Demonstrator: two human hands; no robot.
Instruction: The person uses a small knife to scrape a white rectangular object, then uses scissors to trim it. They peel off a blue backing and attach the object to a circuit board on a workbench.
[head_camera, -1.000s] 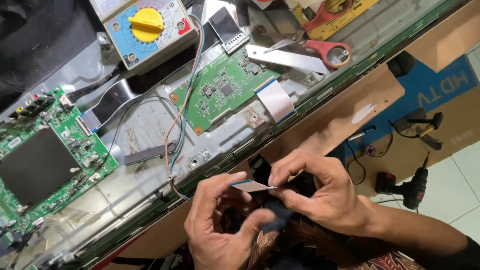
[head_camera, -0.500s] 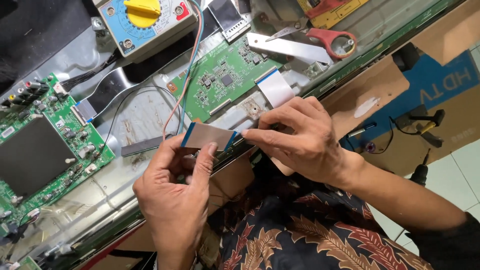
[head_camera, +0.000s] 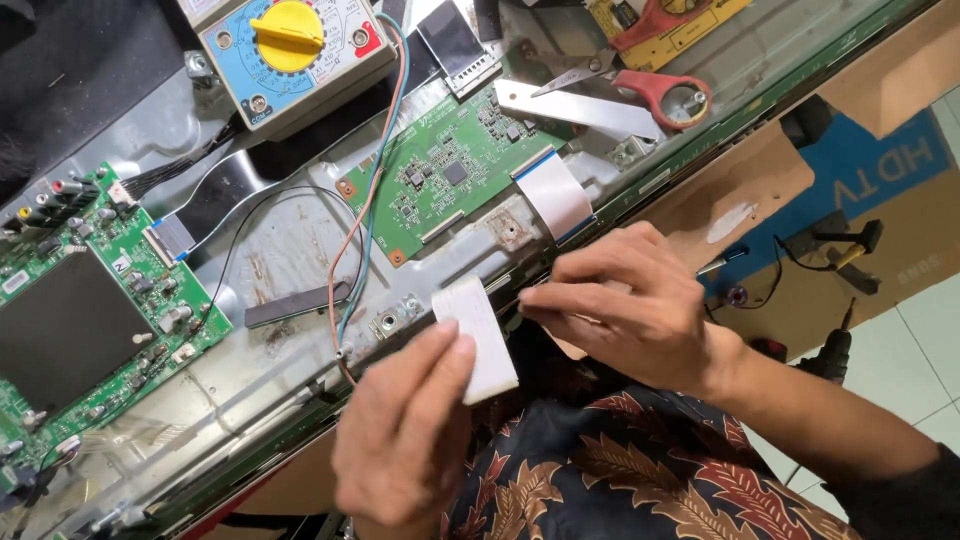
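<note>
Seen from the head camera, there are two hands, two green boards, one meter and one pair of scissors. The left hand (head_camera: 405, 440) pinches the lower end of a flat white cable (head_camera: 475, 337) between thumb and fingers. The right hand (head_camera: 625, 305) sits just beside the cable's top end with fingers bent; I cannot tell if it grips anything. The small green board (head_camera: 445, 180) lies above the cable, the big green board (head_camera: 75, 320) far left, the meter (head_camera: 290, 50) and red scissors (head_camera: 640, 95) at the top.
</note>
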